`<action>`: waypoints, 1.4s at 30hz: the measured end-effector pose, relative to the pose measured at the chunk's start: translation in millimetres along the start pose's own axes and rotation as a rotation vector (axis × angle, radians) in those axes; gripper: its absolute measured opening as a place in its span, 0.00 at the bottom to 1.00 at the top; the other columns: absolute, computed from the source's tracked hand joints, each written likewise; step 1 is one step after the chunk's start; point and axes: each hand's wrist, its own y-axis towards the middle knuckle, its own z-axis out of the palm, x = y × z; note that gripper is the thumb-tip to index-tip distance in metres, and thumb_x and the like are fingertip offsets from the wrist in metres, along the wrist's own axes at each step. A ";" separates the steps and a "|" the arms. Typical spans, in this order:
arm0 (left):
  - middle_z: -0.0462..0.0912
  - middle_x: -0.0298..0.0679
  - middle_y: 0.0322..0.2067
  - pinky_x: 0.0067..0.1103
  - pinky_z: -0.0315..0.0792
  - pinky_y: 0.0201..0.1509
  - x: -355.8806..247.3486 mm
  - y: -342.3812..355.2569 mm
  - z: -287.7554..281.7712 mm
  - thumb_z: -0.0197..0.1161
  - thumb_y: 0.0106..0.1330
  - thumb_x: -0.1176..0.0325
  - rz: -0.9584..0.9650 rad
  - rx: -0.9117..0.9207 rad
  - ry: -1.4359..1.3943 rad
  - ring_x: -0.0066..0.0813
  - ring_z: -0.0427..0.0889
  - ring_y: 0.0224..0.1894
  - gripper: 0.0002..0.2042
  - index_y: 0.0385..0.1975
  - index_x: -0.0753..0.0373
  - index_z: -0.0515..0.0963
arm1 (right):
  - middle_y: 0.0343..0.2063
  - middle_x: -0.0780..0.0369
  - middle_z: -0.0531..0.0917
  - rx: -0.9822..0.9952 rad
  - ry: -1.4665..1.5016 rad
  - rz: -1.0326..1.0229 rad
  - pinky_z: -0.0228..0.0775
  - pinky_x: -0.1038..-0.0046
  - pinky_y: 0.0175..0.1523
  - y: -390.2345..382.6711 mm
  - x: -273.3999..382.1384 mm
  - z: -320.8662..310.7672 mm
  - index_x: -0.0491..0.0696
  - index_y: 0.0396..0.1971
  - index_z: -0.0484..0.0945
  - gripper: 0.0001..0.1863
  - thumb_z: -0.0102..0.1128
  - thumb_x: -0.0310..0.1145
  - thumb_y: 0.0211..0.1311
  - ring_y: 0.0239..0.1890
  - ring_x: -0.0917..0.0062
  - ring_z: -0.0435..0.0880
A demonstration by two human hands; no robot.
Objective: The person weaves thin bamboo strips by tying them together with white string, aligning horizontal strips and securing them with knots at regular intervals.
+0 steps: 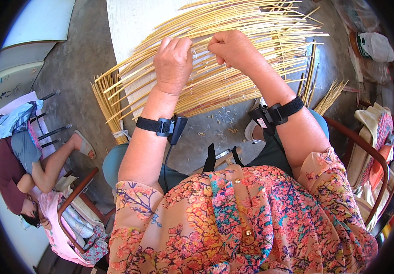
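Observation:
A mat of thin yellow reed sticks (pixel 233 86), laid side by side and crossed by rows of pale thread, spreads before me on a white board (pixel 126 23). Over its middle, my left hand (pixel 173 64) is closed, fingers curled in, with a fine white thread (pixel 194 51) showing beside its fingertips. My right hand (pixel 234 51) is a short way to the right, its thumb and forefinger pinched together. Whatever lies between those fingers is too small to make out. Both wrists wear black straps with small boxes.
A bundle of sticks (pixel 108 102) stands at the mat's left; loose sticks (pixel 331 96) lean at right. Scraps of thread and stick litter the floor (pixel 215 130). At left a person (pixel 18 164) sits by a wooden-armed chair (pixel 80 201). Another chair (pixel 366 146) is at right.

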 end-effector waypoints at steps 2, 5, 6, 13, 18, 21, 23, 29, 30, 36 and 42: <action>0.77 0.37 0.21 0.26 0.69 0.30 -1.0 -1.0 -0.4 0.62 0.45 0.78 -0.016 0.001 -0.009 0.36 0.73 0.26 0.07 0.22 0.59 0.72 | 0.10 0.66 0.74 0.013 0.010 0.028 0.60 0.82 0.17 -0.3 -2.2 1.2 0.44 0.21 0.77 0.08 0.54 0.32 0.53 0.11 0.87 0.68; 0.76 0.38 0.21 0.27 0.68 0.31 -2.3 -2.2 -1.3 0.63 0.44 0.77 -0.050 0.062 0.021 0.38 0.73 0.27 0.08 0.21 0.60 0.72 | 0.10 0.66 0.74 0.040 0.013 0.060 0.59 0.82 0.16 -1.5 -3.6 4.2 0.43 0.21 0.77 0.08 0.54 0.32 0.53 0.12 0.87 0.68; 0.76 0.38 0.21 0.28 0.68 0.31 -2.3 -2.3 -1.7 0.64 0.44 0.77 -0.064 0.088 0.028 0.38 0.72 0.28 0.08 0.21 0.60 0.71 | 0.10 0.66 0.74 0.040 0.013 0.061 0.59 0.82 0.16 -1.8 -3.2 4.9 0.43 0.21 0.77 0.08 0.54 0.32 0.53 0.12 0.87 0.68; 0.78 0.40 0.24 0.29 0.69 0.33 -3.9 -2.8 -2.3 0.63 0.45 0.76 -0.066 0.189 0.073 0.40 0.73 0.30 0.07 0.23 0.61 0.73 | 0.10 0.65 0.75 -0.040 -0.109 -0.056 0.63 0.79 0.18 0.9 -7.3 8.1 0.45 0.21 0.77 0.08 0.53 0.31 0.52 0.12 0.83 0.72; 0.78 0.41 0.24 0.31 0.69 0.32 -5.8 -3.6 -4.6 0.59 0.50 0.76 -0.095 0.250 0.064 0.41 0.74 0.30 0.03 0.24 0.60 0.74 | 0.14 0.59 0.78 -0.357 -0.548 -0.476 0.71 0.69 0.26 7.7 -18.3 14.0 0.47 0.24 0.78 0.07 0.55 0.33 0.54 0.19 0.66 0.79; 0.78 0.39 0.23 0.31 0.70 0.32 -6.2 -2.6 -7.0 0.58 0.51 0.75 -0.111 0.292 0.050 0.39 0.74 0.29 0.02 0.24 0.60 0.73 | 0.20 0.58 0.79 -0.381 -0.616 -0.527 0.71 0.65 0.31 9.3 -14.0 12.3 0.49 0.26 0.78 0.05 0.55 0.33 0.55 0.26 0.59 0.78; 0.78 0.38 0.23 0.29 0.70 0.32 -6.1 -1.0 -7.2 0.57 0.50 0.75 -0.104 0.306 0.054 0.38 0.75 0.29 0.02 0.22 0.60 0.73 | 0.23 0.60 0.77 -0.383 -0.668 -0.603 0.71 0.65 0.31 14.0 -16.3 8.0 0.50 0.28 0.77 0.04 0.55 0.32 0.55 0.27 0.61 0.78; 0.80 0.38 0.24 0.30 0.70 0.32 -2.2 3.2 -8.1 0.56 0.51 0.75 -0.140 0.361 0.005 0.38 0.75 0.29 0.03 0.23 0.59 0.76 | 0.24 0.61 0.74 -0.385 -0.663 -0.707 0.71 0.67 0.32 25.4 -16.5 -3.0 0.51 0.28 0.77 0.03 0.56 0.30 0.52 0.30 0.65 0.78; 0.80 0.38 0.25 0.30 0.70 0.32 -0.4 2.5 -7.9 0.55 0.52 0.75 -0.155 0.345 -0.041 0.38 0.75 0.30 0.05 0.25 0.59 0.77 | 0.24 0.61 0.74 -0.391 -0.663 -0.704 0.71 0.67 0.32 27.9 -16.3 -3.6 0.51 0.28 0.77 0.03 0.56 0.30 0.52 0.30 0.65 0.78; 0.81 0.38 0.29 0.30 0.71 0.38 4.8 10.1 -10.7 0.56 0.53 0.75 -0.206 0.364 -0.133 0.38 0.76 0.35 0.08 0.31 0.59 0.80 | 0.26 0.63 0.77 -0.284 -0.668 -0.877 0.71 0.69 0.33 54.7 -26.8 -15.3 0.51 0.27 0.77 0.03 0.54 0.29 0.54 0.31 0.67 0.79; 0.79 0.45 0.32 0.30 0.69 0.43 13.9 11.2 -9.5 0.55 0.57 0.72 -0.244 0.404 -0.225 0.43 0.76 0.38 0.07 0.33 0.63 0.78 | 0.25 0.63 0.80 0.194 -0.748 -0.912 0.69 0.69 0.33 98.2 -13.0 -26.1 0.54 0.26 0.77 0.04 0.54 0.28 0.51 0.29 0.66 0.79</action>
